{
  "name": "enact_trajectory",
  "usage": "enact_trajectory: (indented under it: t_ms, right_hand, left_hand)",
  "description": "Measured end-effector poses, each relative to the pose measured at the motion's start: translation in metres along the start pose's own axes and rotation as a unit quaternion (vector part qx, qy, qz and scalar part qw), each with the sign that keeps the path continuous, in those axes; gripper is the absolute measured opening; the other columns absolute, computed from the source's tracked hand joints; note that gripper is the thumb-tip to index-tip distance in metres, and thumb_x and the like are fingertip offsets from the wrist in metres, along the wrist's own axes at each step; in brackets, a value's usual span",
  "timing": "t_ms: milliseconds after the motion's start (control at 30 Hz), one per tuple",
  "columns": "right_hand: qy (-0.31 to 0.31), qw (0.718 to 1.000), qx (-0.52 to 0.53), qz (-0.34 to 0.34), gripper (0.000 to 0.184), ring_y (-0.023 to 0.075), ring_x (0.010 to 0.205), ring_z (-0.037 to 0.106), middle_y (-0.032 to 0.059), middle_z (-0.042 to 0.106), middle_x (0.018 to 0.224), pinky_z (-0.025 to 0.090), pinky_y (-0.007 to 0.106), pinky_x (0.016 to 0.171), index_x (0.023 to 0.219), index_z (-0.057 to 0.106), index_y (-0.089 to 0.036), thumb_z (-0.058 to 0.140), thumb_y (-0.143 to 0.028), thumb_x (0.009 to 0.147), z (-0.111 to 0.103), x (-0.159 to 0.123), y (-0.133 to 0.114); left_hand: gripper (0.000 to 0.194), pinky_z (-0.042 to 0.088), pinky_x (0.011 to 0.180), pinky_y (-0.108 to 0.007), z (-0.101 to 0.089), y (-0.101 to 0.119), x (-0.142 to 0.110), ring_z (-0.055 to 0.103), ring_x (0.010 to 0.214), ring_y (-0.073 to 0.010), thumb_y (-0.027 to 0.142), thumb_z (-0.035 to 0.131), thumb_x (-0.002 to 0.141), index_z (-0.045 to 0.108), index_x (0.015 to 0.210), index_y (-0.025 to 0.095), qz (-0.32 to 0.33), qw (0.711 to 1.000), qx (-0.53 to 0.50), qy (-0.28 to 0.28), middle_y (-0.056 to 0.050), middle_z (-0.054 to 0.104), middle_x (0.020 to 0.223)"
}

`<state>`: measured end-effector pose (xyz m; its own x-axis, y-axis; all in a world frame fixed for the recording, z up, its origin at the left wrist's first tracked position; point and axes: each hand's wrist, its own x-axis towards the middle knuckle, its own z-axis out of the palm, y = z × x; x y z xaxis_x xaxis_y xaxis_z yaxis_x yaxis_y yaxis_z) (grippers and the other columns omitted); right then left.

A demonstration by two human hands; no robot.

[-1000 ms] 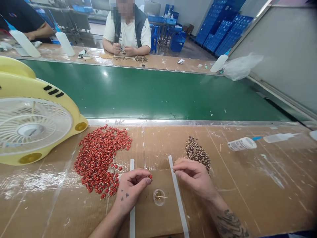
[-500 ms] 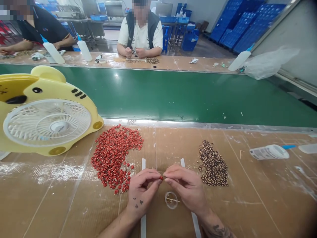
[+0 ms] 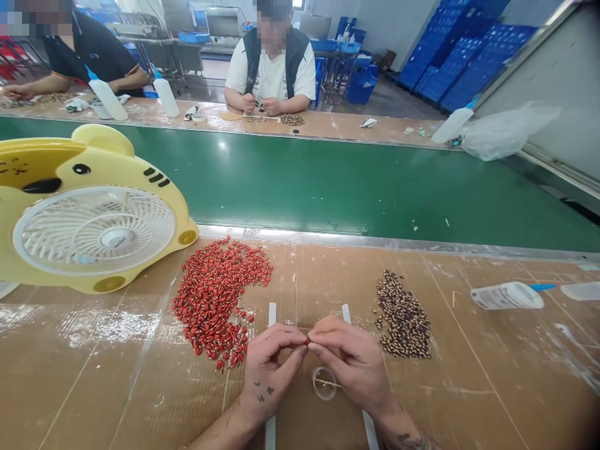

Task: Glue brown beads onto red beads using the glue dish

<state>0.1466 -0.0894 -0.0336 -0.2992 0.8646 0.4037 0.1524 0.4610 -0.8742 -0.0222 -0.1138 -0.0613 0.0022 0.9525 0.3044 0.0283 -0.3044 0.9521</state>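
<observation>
- Head view: brown work surface [image 3: 450, 400] is spreading all around a small clear cup [image 3: 323, 398], creased, smeared in places and catching glare on the left.
- White strips [image 3: 270, 431] are running along either side of the cup, and a thin stick [image 3: 330, 382] is jutting past its right rim.
- Just beyond the cup, the left hand [image 3: 269, 369] is pinching a tiny red piece [image 3: 307, 341] between thumb and finger.
- Beside it, the right hand [image 3: 359, 362] is touching the piece with thumb and finger closed; whether they are gripping any of it, I cannot tell.
- Left of the cup, a pile of red pieces [image 3: 210, 300] is lying; on its right, dark-and-tan beads [image 3: 403, 315] are lying heaped, with a bottle [image 3: 506, 295] resting farther right.
- Well left of the cup and farther off, a yellow fan [image 3: 96, 231] is resting.
- Across from the cup, a green belt [image 3: 328, 184] is stretching, flecked with scraps.
- Past that, a far table [image 3: 337, 122] is bearing bottles [image 3: 110, 100], and a co-worker [image 3: 300, 69] is sitting there.
- Farthest beyond the cup, to its right, blue crates [image 3: 478, 62] are standing stacked.
</observation>
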Motion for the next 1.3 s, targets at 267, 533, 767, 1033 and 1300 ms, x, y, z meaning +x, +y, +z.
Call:
enact_trajectory:
  t_ms: [267,533,767,1033,1300]
  right_hand:
    - [-0.024,0.999,-0.023,0.007,0.02,0.0163,0.079,0.066,0.0055,0.071,0.087,0.054,0.028,0.071,0.096,0.074,-0.02,0.064,-0.006,0.086,-0.002,0.003,-0.003]
    - [-0.09,0.991,-0.031,0.089,0.014,0.0151,0.074,0.065,0.0042,0.071,0.081,0.051,0.026,0.068,0.088,0.075,-0.019,0.061,-0.014,0.089,-0.013,0.009,-0.012]
    - [-0.123,0.982,-0.037,0.137,0.013,0.0151,0.074,0.065,0.0032,0.07,0.079,0.049,0.025,0.069,0.082,0.073,-0.018,0.062,-0.016,0.088,-0.013,0.009,-0.01]
    - [-0.085,0.976,-0.1,0.172,0.015,0.0167,0.075,0.065,0.003,0.073,0.082,0.048,0.026,0.069,0.081,0.072,-0.019,0.059,-0.021,0.088,-0.009,0.028,0.024]
    - [-0.1,0.957,-0.231,0.142,0.019,0.0171,0.071,0.06,0.0039,0.07,0.077,0.044,0.029,0.067,0.075,0.073,-0.018,0.056,-0.021,0.084,-0.023,0.053,0.063]
  left_hand:
    - [0.022,0.057,0.074,-0.026,-0.001,-0.002,0.001,0.07,0.08,-0.0162,0.003,0.066,0.083,0.072,0.094,0.02,0.035,0.999,0.038,0.0,-0.005,0.075,0.088]
    - [0.018,0.055,0.07,-0.023,-0.002,0.0,-0.001,0.071,0.075,-0.0142,0.003,0.066,0.082,0.071,0.084,0.02,0.026,0.998,0.044,-0.025,-0.003,0.076,0.081]
    - [0.014,0.055,0.067,-0.022,-0.006,0.005,0.002,0.07,0.071,-0.0137,0.007,0.064,0.083,0.07,0.082,0.02,0.014,0.995,0.091,-0.044,-0.003,0.074,0.078]
    - [0.035,0.06,0.072,-0.025,-0.005,-0.007,0.02,0.072,0.077,-0.0145,0.015,0.06,0.084,0.06,0.119,0.02,-0.129,0.986,0.095,-0.055,-0.006,0.073,0.101]
    - [0.014,0.053,0.059,-0.026,-0.09,0.032,-0.008,0.063,0.062,-0.0152,0.026,0.057,0.09,0.068,0.097,0.02,-0.059,0.904,0.423,0.001,-0.004,0.07,0.083]
